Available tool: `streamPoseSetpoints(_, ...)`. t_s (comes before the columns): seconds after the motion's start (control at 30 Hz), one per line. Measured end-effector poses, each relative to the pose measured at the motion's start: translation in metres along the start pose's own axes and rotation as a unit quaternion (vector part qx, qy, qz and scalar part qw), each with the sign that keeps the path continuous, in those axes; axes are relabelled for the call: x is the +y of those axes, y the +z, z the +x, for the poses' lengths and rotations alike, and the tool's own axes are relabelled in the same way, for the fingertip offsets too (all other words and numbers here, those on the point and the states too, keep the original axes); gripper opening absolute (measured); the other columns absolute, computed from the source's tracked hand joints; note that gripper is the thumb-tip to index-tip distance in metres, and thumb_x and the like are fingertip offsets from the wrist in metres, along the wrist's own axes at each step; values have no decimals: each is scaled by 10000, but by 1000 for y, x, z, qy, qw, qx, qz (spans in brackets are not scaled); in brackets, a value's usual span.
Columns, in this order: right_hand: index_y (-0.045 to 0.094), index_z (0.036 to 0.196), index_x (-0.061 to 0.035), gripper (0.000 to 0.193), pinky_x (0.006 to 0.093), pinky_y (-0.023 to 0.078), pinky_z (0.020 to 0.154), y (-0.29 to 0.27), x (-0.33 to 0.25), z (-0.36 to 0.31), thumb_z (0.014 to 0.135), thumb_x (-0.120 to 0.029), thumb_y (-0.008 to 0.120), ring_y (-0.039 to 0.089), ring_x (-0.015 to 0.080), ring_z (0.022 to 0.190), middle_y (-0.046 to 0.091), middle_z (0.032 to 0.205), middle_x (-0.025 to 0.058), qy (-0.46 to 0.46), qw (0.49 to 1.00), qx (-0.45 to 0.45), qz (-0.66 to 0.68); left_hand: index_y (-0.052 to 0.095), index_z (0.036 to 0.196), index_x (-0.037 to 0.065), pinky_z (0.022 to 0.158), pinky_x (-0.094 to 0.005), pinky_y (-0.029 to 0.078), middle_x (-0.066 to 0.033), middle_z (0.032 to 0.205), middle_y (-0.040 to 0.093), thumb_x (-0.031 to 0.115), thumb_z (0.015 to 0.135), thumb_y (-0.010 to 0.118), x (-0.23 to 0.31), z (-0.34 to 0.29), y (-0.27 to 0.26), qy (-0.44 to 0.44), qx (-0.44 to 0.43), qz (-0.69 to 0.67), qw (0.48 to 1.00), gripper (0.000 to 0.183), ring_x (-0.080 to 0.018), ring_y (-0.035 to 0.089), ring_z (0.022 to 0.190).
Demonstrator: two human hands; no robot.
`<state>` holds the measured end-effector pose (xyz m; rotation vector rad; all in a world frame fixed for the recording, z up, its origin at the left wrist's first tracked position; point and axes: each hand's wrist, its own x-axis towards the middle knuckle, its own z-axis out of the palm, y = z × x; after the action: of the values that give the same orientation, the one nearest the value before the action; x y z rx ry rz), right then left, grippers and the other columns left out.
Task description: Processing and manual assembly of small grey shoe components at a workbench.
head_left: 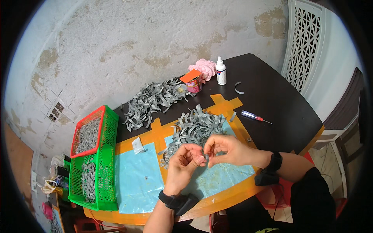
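Note:
Over the near middle of the table, my left hand [185,166] and my right hand [226,149] meet with fingertips almost touching. Both are closed in a pinch. Whatever lies between the fingertips is too small and too covered to name. Just beyond them is a heap of grey curved strips [199,125], partly hidden by my hands. A blue plastic sheet [217,178] lies under the hands, its edges held by orange tape [229,199].
A larger pile of grey strips [149,101] lies at the back left. Green [105,176] and red [101,128] baskets hold small grey pieces. Further items are a screwdriver [252,115], spray bottle [221,73], red tin [194,85], pink cloth [204,69], single strip [237,88] and white packet [137,145].

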<state>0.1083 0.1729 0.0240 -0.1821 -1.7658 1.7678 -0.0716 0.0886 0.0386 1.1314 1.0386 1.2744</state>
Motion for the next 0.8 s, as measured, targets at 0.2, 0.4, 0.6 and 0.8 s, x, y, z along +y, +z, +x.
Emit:
streamPoseSetpoints(0.2, 609, 936, -31, 209, 256, 473, 631, 0, -8, 3, 781, -90, 735, 559, 105, 707, 567, 832, 32, -115, 954, 29, -277, 523, 1078, 3, 750, -254, 509, -57, 934, 604, -13, 887, 575, -1, 0, 4, 2, 26, -4, 1000, 198, -129, 596, 809)
streamPoseSetpoints(0.4, 624, 925, -28, 172, 249, 468, 592, 3, -14, 2, 789, -76, 717, 564, 110, 693, 574, 837, 45, -136, 943, 27, -302, 527, 1044, 8, 757, -257, 510, -54, 931, 596, -13, 889, 573, -2, 0, 4, 10, 20, 2, 1000, 163, -127, 588, 835)
streamPoseSetpoints(0.6, 618, 921, -16, 146, 249, 480, 569, 1, -16, 0, 788, -4, 678, 591, 115, 676, 582, 808, 55, -166, 936, 23, -309, 521, 1001, 20, 746, -266, 509, -40, 923, 572, -3, 898, 565, -2, -2, 7, 30, 16, 18, 999, 114, -126, 582, 828)
streamPoseSetpoints(0.8, 599, 886, -3, 146, 255, 492, 574, 1, -17, -1, 769, 9, 687, 599, 119, 683, 579, 794, 59, -172, 937, 39, -301, 516, 1076, 1, 736, -236, 485, -50, 938, 588, 5, 923, 530, 2, -1, 10, 42, 20, -11, 999, 154, -111, 580, 805)
